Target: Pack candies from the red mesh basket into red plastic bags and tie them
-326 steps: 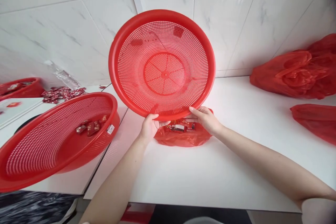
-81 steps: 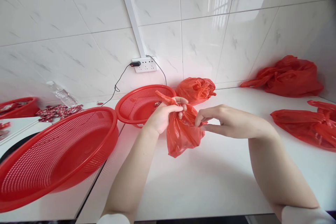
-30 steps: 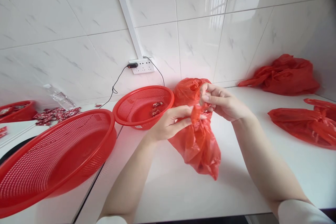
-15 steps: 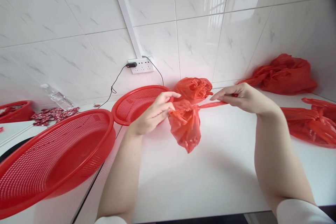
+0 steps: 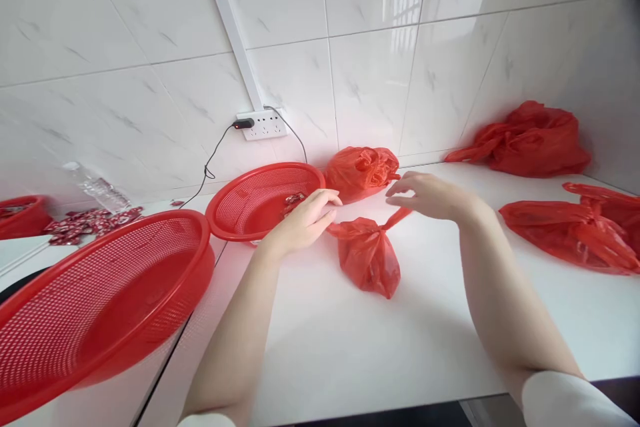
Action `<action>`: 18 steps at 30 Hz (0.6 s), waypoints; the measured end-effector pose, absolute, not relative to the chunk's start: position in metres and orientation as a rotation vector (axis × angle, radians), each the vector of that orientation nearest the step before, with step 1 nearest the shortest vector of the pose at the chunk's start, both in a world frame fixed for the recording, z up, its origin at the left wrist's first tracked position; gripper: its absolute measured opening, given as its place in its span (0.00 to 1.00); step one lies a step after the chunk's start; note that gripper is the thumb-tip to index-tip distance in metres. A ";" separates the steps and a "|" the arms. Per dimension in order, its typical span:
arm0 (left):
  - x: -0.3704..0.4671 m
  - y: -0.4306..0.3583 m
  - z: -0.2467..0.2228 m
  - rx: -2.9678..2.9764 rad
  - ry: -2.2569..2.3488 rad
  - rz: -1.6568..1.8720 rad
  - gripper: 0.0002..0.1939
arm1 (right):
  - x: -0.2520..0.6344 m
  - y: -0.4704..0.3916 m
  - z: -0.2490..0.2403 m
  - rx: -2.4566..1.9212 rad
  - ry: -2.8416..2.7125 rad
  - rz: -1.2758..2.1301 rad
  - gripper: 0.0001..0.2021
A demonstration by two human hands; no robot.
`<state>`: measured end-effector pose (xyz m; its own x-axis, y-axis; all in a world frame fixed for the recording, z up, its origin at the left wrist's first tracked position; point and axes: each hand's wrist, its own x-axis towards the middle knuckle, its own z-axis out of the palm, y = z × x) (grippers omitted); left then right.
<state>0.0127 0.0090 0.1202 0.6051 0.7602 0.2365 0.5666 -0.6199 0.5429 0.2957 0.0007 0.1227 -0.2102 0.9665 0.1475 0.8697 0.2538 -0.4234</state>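
Note:
A small red plastic bag [image 5: 370, 263], knotted at the top, rests on the white tabletop with two tied ends sticking out sideways. My left hand [image 5: 306, 223] is just beside the bag's left end, its fingers loosely extended and slightly apart, with nothing visible between them. Over the right end of the knot hovers my right hand [image 5: 430, 197], open, thumb and fingers parted and free of the plastic. Behind my hands sits another filled red plastic bag [image 5: 361, 173] against the wall.
Left of me stand a large red mesh basket [image 5: 135, 300] and a smaller red basket [image 5: 240, 203] with a few wrapped pieces. Small red-and-white packets [image 5: 90, 223] and a clear bottle [image 5: 103, 190] lie further left. More red bags [image 5: 537, 143] are at right. A power strip [image 5: 263, 125] hangs on the wall.
My right hand has let go of the bag's twisted end, and its fingers have opened. The bag has come down a little, onto the table. Wrapped pieces now show in the smaller basket.

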 end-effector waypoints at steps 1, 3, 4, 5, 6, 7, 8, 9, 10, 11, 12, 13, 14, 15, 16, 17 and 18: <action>0.014 0.007 0.122 2.434 1.072 0.620 0.12 | 0.290 0.003 0.120 -1.669 -2.212 0.431 0.21; 0.016 0.003 0.126 2.457 1.082 0.598 0.11 | 0.278 0.008 0.112 -1.642 -2.340 0.625 0.30; 0.017 0.002 0.127 2.459 1.090 0.588 0.12 | 0.271 0.010 0.107 -1.627 -2.396 0.725 0.34; 0.017 0.000 0.129 2.452 1.100 0.578 0.13 | 0.263 0.012 0.102 -1.610 -2.441 0.812 0.35; 0.017 -0.001 0.130 2.438 1.111 0.564 0.14 | 0.254 0.014 0.096 -1.597 -2.469 0.869 0.34; 0.018 -0.002 0.130 2.418 1.119 0.547 0.16 | 0.246 0.015 0.090 -1.593 -2.479 0.892 0.32; 0.018 -0.003 0.131 2.397 1.124 0.528 0.18 | 0.238 0.016 0.085 -1.595 -2.480 0.892 0.28; 0.018 -0.004 0.131 2.379 1.130 0.510 0.19 | 0.231 0.016 0.080 -1.611 -2.474 0.883 0.23; 0.018 -0.005 0.131 2.368 1.135 0.497 0.19 | 0.225 0.017 0.076 -1.634 -2.465 0.874 0.18; 0.018 -0.006 0.131 2.365 1.140 0.490 0.19 | 0.221 0.018 0.073 -1.661 -2.451 0.868 0.14; 0.018 -0.007 0.132 2.368 1.147 0.490 0.19 | 0.220 0.019 0.072 -1.691 -2.433 0.863 0.11; 0.018 -0.008 0.133 2.374 1.155 0.491 0.19 | 0.222 0.020 0.073 -1.721 -2.408 0.857 0.10; 0.018 -0.009 0.133 2.379 1.161 0.492 0.19 | 0.228 0.021 0.077 -1.751 -2.375 0.843 0.09; 0.017 -0.009 0.135 2.381 1.160 0.493 0.19 | 0.237 0.021 0.081 -1.785 -2.331 0.816 0.08; 0.016 -0.010 0.136 2.382 1.156 0.492 0.19 | 0.250 0.021 0.088 -1.823 -2.279 0.779 0.08; 0.015 -0.010 0.138 2.383 1.151 0.494 0.19 | 0.266 0.021 0.095 -1.860 -2.219 0.730 0.09; 0.014 -0.010 0.140 2.383 1.151 0.496 0.19 | 0.285 0.019 0.103 -1.901 -2.144 0.664 0.12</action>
